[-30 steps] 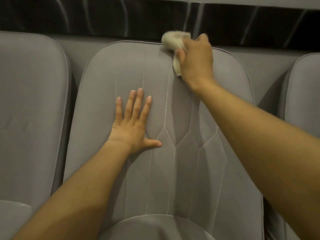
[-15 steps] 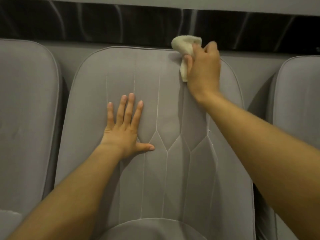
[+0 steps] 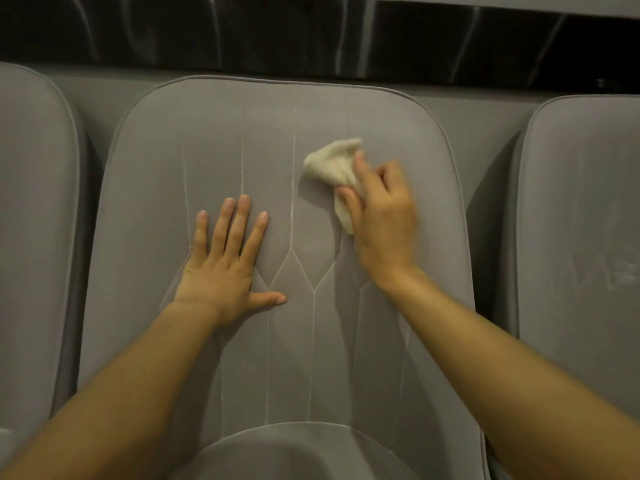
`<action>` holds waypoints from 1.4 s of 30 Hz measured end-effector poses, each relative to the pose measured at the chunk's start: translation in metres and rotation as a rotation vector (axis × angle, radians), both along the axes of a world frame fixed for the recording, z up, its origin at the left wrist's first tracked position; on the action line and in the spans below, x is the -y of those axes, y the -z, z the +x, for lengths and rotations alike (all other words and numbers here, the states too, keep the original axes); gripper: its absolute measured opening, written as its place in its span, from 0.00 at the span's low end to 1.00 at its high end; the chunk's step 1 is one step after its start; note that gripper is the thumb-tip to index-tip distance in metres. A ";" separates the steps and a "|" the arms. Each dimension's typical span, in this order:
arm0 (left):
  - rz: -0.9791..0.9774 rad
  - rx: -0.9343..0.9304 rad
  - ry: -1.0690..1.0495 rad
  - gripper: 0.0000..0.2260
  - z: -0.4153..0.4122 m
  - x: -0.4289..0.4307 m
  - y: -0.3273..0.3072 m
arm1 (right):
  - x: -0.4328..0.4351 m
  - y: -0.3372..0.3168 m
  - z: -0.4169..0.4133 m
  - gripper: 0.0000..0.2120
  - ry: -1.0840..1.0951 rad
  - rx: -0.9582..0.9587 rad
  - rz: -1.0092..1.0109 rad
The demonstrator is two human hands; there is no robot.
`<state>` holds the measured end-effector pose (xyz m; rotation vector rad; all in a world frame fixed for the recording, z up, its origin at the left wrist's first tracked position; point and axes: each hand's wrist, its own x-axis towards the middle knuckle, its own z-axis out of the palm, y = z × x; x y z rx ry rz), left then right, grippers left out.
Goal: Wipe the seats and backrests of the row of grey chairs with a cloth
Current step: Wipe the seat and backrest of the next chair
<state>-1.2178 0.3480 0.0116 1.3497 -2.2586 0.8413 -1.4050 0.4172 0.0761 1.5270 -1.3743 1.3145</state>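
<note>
right hand [image 3: 384,223]: blurred, outline soft
cloth [image 3: 330,164]: part hidden under the fingers
left backrest [image 3: 31,202], right backrest [image 3: 585,237]: cut by side edges
seat [image 3: 294,455]: cut at bottom

Dim, warm light is falling evenly across the grey backrest [image 3: 242,150], and soft shadows are pooling in the gaps beside it. Motion blur is smearing the right hand [image 3: 384,223] and the cloth [image 3: 332,164], while the left hand [image 3: 221,268] is showing sharp. Pale glare streaks are glinting on the dark band [image 3: 311,36] above. Wide-angle distortion is bowing the outer chairs [image 3: 581,237].
</note>
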 end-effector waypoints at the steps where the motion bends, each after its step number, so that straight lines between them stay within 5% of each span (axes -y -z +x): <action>1: -0.007 -0.007 0.009 0.52 0.000 0.000 0.000 | 0.003 -0.004 -0.002 0.18 0.016 0.040 -0.009; 9: 0.028 -0.023 0.053 0.51 0.003 -0.011 0.014 | -0.009 0.096 0.017 0.20 0.092 -0.079 0.087; 16: 0.114 0.014 -0.038 0.54 0.005 -0.013 0.038 | -0.008 0.057 0.007 0.18 0.088 -0.004 -0.074; 22: 0.085 0.005 0.002 0.53 0.006 -0.016 0.037 | -0.001 0.098 0.022 0.24 0.170 -0.010 0.013; 28: 0.189 0.039 -0.048 0.53 0.014 -0.029 0.060 | -0.021 0.116 0.028 0.20 -0.005 0.049 0.119; 33: 0.210 -0.012 0.021 0.54 0.021 -0.032 0.080 | -0.005 0.083 0.020 0.18 0.064 0.152 -0.079; 37: 0.085 0.042 0.130 0.55 0.022 -0.034 0.078 | -0.007 0.133 0.024 0.19 0.126 -0.026 0.031; 42: 0.146 0.027 -0.018 0.55 0.023 -0.028 0.084 | -0.026 0.158 0.036 0.19 0.008 0.038 0.160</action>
